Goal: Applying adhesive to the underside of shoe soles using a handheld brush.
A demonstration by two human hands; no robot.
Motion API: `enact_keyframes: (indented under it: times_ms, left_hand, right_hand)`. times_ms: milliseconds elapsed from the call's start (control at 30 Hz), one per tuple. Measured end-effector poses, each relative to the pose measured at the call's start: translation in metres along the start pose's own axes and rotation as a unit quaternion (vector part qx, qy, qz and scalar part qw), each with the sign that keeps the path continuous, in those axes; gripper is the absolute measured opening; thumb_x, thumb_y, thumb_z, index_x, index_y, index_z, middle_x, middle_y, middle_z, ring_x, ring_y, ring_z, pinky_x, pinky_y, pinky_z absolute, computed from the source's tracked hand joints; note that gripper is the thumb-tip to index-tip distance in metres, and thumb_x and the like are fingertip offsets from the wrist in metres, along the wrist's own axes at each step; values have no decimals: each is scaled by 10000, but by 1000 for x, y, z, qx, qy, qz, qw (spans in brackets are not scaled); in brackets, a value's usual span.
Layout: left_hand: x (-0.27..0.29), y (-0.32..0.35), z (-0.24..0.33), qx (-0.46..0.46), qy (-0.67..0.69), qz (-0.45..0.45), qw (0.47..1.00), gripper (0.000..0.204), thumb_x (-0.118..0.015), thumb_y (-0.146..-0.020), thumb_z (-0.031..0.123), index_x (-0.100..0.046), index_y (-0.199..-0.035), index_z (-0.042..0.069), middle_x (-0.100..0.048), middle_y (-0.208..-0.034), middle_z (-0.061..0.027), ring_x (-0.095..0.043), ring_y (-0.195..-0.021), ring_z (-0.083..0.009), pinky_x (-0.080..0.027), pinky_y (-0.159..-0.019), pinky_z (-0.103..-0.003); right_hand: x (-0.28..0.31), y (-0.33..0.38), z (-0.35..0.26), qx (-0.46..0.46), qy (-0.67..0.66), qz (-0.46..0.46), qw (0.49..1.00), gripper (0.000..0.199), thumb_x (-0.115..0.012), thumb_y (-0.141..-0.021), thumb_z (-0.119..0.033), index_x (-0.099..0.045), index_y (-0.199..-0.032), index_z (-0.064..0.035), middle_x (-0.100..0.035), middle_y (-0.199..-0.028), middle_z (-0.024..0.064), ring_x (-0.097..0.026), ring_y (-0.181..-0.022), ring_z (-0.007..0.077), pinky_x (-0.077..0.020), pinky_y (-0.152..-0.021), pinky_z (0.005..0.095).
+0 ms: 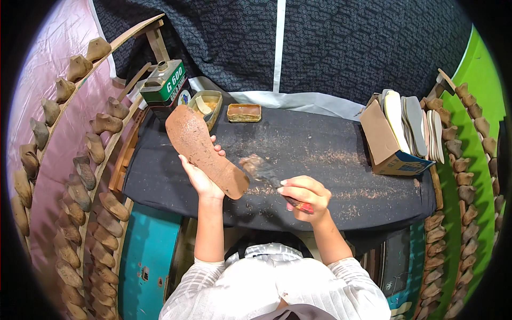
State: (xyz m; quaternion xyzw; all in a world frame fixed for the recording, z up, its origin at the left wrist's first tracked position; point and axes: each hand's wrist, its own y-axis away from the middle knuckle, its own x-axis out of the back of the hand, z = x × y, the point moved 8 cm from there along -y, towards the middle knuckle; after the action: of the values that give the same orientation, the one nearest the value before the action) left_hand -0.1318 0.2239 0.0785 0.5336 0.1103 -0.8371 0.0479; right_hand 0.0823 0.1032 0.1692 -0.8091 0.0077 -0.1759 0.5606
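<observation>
My left hand (pixel 200 180) grips a brown shoe sole (pixel 198 145) from beneath and along its edge, tilted up above the table. The sole's upper face looks wet and shiny near its wide end, with dark specks and marks. In my right hand (pixel 308 195), a brush (pixel 262 169) with a dark, worn body and a red handle end is held between thumb and fingers. Motion smears the bristle end, which is close to the sole's narrow end; I cannot tell whether they touch.
Beyond the sole stand a green and black metal can (pixel 164 88), a yellowish tub (pixel 216 106) and a small rectangular dish (pixel 244 112). A cardboard box (pixel 380 133) of insoles sits at right. Shavings litter the black-covered table (pixel 298 128). Racks of wooden shoe lasts (pixel 77 184) flank both sides.
</observation>
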Motion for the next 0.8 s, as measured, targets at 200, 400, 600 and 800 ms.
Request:
enact_keyframes:
  times_ms: [200,400,600,800]
  left_hand:
    - [-6,3,-7,30,44,-21,998,629,-211,-946,534,-379,-1292,36,-535,-1105,-156,-508,-805,-222,-471,-740,-341]
    - [1,0,0,29,59,-73,995,603,-267,-955,493,-347,-1320,19,-481,-1181,-174,-493,-880,-244,-480,-785,-348]
    - [-20,10,-12,61,32,-40,997,661,-226,-935,563,-401,-1258,13,-543,-1093,-153,-538,-795,-213,-492,-705,-326]
    - [-21,13,-13,40,-59,-31,997,659,-208,-937,570,-447,-1217,23,-575,-1034,-142,-564,-774,-208,-503,-704,-314]
  right_hand:
    - [-25,8,6,-23,-56,-31,998,312,-687,-571,8,-672,-880,-27,-639,-849,111,-645,-731,248,-527,-656,311]
    - [-15,13,13,-57,-112,-43,991,260,-656,-585,-32,-669,-845,-16,-642,-813,122,-649,-712,249,-529,-634,305]
    - [-16,5,5,-12,-61,-7,998,255,-691,-629,-45,-666,-881,-18,-637,-855,122,-647,-736,257,-533,-641,327]
    - [-11,8,7,-30,-110,-42,993,270,-674,-602,12,-671,-871,-12,-631,-839,128,-641,-697,244,-529,-609,305]
